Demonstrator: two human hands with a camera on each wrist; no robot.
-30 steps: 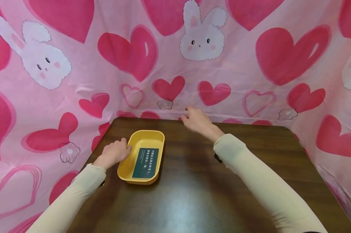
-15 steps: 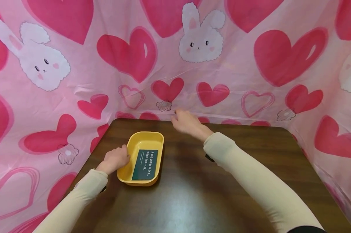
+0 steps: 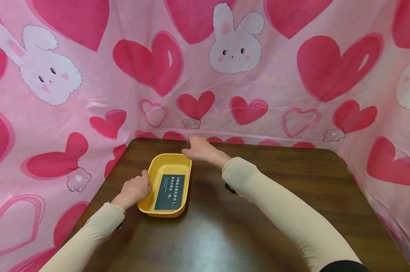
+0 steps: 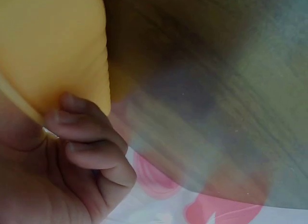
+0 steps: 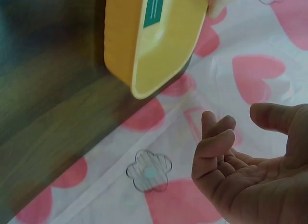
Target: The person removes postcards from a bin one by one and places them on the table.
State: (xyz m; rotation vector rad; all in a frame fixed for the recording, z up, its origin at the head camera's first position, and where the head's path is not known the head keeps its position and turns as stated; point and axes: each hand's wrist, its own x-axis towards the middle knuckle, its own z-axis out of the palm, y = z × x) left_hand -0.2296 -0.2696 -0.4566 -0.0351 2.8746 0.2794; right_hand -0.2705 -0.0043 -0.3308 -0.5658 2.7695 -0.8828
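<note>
A yellow rectangular tray (image 3: pixel 170 160) stands at the left of the table, with a dark green card (image 3: pixel 169 192) bearing white writing lying inside it. The left hand (image 3: pixel 134 190) grips the tray's left edge; the left wrist view shows its curled fingers (image 4: pixel 82 125) against the outer wall of the tray (image 4: pixel 57 46). At the tray's far right corner is the right hand (image 3: pixel 203 150). In the right wrist view, the right hand (image 5: pixel 250 161) has bent fingers with the thumb apart, nothing between them, and a gap to the tray (image 5: pixel 166 55).
The brown wooden table (image 3: pixel 276 189) extends to the right of the tray. Pink cloth (image 3: pixel 276 87) with hearts and rabbits hangs behind the table and along both sides. Light sleeves (image 3: pixel 279 200) cover both forearms.
The right hand has moved left along the table's far side to the tray's far right corner. The left hand stays at the tray's left edge, and the tray has hardly moved.
</note>
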